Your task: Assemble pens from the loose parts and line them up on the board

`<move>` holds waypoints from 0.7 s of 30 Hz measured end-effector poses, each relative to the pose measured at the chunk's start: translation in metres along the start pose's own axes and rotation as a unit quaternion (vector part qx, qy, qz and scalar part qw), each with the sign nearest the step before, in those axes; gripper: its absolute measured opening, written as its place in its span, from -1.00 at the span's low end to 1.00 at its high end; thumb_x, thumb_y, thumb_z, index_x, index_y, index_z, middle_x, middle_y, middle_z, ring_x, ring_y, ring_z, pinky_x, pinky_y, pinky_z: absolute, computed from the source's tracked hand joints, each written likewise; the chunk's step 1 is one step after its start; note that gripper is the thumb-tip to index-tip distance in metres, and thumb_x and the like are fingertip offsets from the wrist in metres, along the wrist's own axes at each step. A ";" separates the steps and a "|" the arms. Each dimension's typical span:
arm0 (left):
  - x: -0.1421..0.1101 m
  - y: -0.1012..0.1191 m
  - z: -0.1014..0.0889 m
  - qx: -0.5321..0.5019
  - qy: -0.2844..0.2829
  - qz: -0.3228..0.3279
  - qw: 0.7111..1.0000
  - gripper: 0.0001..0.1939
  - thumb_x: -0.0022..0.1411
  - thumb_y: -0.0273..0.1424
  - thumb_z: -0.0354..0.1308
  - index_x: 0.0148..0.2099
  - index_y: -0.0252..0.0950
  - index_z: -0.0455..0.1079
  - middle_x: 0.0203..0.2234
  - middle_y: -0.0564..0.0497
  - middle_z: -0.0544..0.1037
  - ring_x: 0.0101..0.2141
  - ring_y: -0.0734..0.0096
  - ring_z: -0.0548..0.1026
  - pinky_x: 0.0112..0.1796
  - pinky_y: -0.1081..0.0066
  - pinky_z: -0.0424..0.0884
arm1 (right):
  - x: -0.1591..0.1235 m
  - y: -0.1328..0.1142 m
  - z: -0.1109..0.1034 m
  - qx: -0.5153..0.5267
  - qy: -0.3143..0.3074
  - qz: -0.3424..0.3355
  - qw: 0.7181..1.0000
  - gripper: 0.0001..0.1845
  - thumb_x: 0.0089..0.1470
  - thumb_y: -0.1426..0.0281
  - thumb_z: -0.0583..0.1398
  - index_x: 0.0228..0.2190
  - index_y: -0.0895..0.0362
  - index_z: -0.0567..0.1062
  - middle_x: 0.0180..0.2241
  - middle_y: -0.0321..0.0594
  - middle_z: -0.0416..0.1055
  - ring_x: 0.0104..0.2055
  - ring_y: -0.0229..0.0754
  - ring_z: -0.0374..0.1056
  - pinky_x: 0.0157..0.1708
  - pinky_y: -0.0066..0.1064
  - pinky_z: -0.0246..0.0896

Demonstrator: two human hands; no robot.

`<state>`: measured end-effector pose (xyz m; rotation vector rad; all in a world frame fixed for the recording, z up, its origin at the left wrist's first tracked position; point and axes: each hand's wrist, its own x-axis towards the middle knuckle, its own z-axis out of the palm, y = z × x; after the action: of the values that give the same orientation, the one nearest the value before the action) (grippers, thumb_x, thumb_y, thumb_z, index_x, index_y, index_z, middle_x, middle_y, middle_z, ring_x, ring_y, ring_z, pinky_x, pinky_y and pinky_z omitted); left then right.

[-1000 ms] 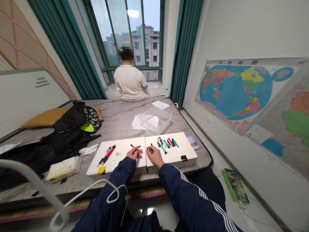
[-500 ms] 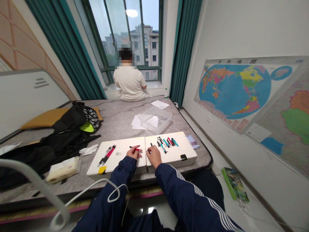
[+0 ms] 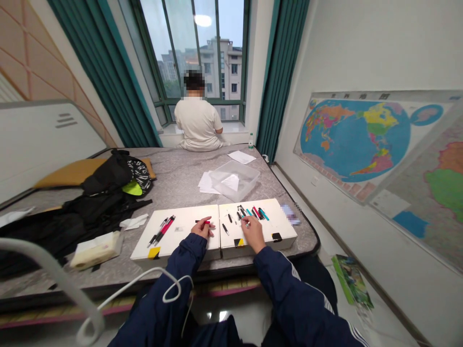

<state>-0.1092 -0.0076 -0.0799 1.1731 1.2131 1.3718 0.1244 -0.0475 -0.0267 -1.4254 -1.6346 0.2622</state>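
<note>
My left hand (image 3: 201, 228) rests on the left white board (image 3: 181, 243), fingers closed on a red pen (image 3: 204, 221) that points right. My right hand (image 3: 252, 233) is on the right white board (image 3: 280, 227), fingertips pinched at a teal pen (image 3: 246, 222) at the near edge of a cluster of several pens (image 3: 253, 212). A short black pen piece (image 3: 225, 229) lies loose between the two hands. Red and black finished pens (image 3: 161, 230) lie on the left board's far left.
A clear plastic bin (image 3: 235, 179) and loose papers (image 3: 207, 182) sit behind the boards on the grey bed surface. Black bags (image 3: 104, 193) and a tissue pack (image 3: 94, 248) lie left. A person in a white shirt (image 3: 198, 124) sits at the window. A white cable (image 3: 108, 299) hangs near.
My right hand left the black piece near the boards' seam and moved right to the pen cluster. My left hand keeps the red pen in place.
</note>
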 end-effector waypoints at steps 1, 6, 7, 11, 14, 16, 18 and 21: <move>0.000 -0.001 0.000 0.003 -0.003 0.001 1.000 -0.44 0.03 -0.16 0.16 0.00 -0.46 0.33 -0.52 -0.07 0.55 -0.74 0.51 0.40 -0.71 0.52 0.24 | 0.004 0.011 -0.012 -0.025 0.001 0.014 1.000 -0.83 0.06 0.47 0.06 -0.37 0.17 0.46 -0.39 -0.17 0.36 -0.31 -0.18 0.30 -0.23 -0.40 0.17; 0.001 -0.005 0.000 0.001 -0.008 0.011 1.000 -0.48 0.04 -0.19 0.15 -0.02 -0.44 0.34 -0.55 -0.03 0.55 -0.76 0.53 0.38 -0.71 0.49 0.28 | 0.019 0.051 -0.044 -0.158 -0.092 0.077 0.980 -0.83 -0.01 0.51 0.13 -0.34 0.19 0.50 -0.30 -0.10 0.40 -0.22 -0.15 0.32 -0.14 -0.41 0.12; 0.001 -0.005 0.000 -0.001 -0.010 0.013 1.000 -0.49 0.04 -0.19 0.15 -0.03 -0.43 0.34 -0.55 -0.03 0.55 -0.77 0.53 0.37 -0.72 0.49 0.28 | 0.021 0.053 -0.045 -0.173 -0.117 0.080 0.975 -0.83 0.01 0.50 0.13 -0.33 0.19 0.50 -0.29 -0.10 0.40 -0.21 -0.15 0.32 -0.13 -0.42 0.10; 0.001 -0.006 -0.001 -0.006 0.001 0.010 1.000 -0.54 0.02 -0.19 0.15 -0.10 -0.41 0.35 -0.58 -0.01 0.53 -0.78 0.54 0.35 -0.72 0.49 0.29 | 0.025 0.052 -0.040 -0.213 -0.177 0.070 0.958 -0.83 0.06 0.49 0.10 -0.33 0.17 0.50 -0.27 -0.10 0.40 -0.19 -0.15 0.31 -0.15 -0.44 0.06; 0.001 -0.005 0.000 -0.002 0.010 0.007 1.000 -0.57 0.00 -0.20 0.15 -0.14 -0.41 0.36 -0.60 0.00 0.52 -0.79 0.54 0.35 -0.73 0.50 0.28 | 0.029 0.049 -0.038 -0.232 -0.187 0.071 0.952 -0.85 0.07 0.50 0.10 -0.35 0.18 0.48 -0.28 -0.11 0.39 -0.22 -0.17 0.31 -0.20 -0.45 0.05; 0.000 -0.004 0.001 0.005 0.013 0.012 1.000 -0.59 0.00 -0.22 0.15 -0.15 -0.41 0.36 -0.61 0.00 0.52 -0.79 0.54 0.35 -0.74 0.50 0.27 | 0.032 0.049 -0.039 -0.239 -0.181 0.074 0.951 -0.86 0.07 0.51 0.09 -0.36 0.19 0.46 -0.29 -0.11 0.38 -0.23 -0.18 0.30 -0.22 -0.46 0.04; -0.001 -0.002 0.001 0.009 0.014 0.016 1.000 -0.61 0.01 -0.24 0.14 -0.16 -0.41 0.37 -0.60 0.00 0.52 -0.79 0.54 0.35 -0.74 0.51 0.27 | 0.035 0.050 -0.041 -0.243 -0.178 0.076 0.951 -0.88 0.06 0.52 0.10 -0.36 0.19 0.45 -0.29 -0.11 0.38 -0.24 -0.19 0.30 -0.23 -0.46 0.03; -0.002 0.000 0.002 0.011 0.018 0.018 1.000 -0.62 0.01 -0.25 0.13 -0.17 -0.41 0.38 -0.61 0.01 0.52 -0.79 0.54 0.34 -0.74 0.51 0.27 | 0.038 0.052 -0.042 -0.242 -0.186 0.078 0.949 -0.89 0.03 0.53 0.13 -0.36 0.18 0.45 -0.31 -0.11 0.40 -0.25 -0.17 0.30 -0.27 -0.46 0.03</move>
<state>-0.1067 -0.0094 -0.0801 1.1956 1.2411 1.4135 0.1933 -0.0149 -0.0200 -1.9760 -1.9832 0.2389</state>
